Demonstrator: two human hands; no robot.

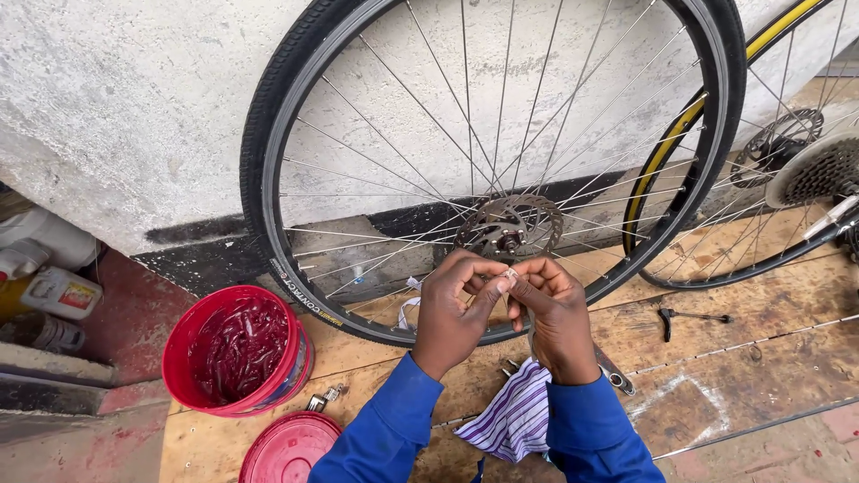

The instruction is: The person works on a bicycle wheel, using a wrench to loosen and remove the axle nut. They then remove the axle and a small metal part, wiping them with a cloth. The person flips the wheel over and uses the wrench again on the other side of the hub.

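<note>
At the far left, bottles point(55, 293) stand by the foot of the grey wall point(134, 98). Next comes a red tub point(237, 351) on the wooden floor point(734, 358), open and holding dark red grease; its red lid point(288, 447) lies flat just below it, near the bottom edge. A small metal part point(327, 397) lies between tub and lid.

A wheel point(497, 161) with a black tyre leans upright against the wall, its disc rotor point(512, 225) at the hub. Just in front of the hub, both hands meet. The left hand point(455, 309) and the right hand point(553, 309), both in blue sleeves, pinch a tiny pale piece point(510, 274) together between thumbs and fingertips; what it is cannot be told, it is too small. The piece sits just below the rotor, above the floor, with the other fingers of both hands curled in.

Under the wrists a striped cloth point(514, 416) lies on the floor, and a metal tool point(616, 372) shows beside the right wrist. Farther right, a skewer point(693, 317) lies on the boards. At the far right a second wheel point(787, 152), with a yellow-striped tyre and a sprocket cluster, leans behind the first.
</note>
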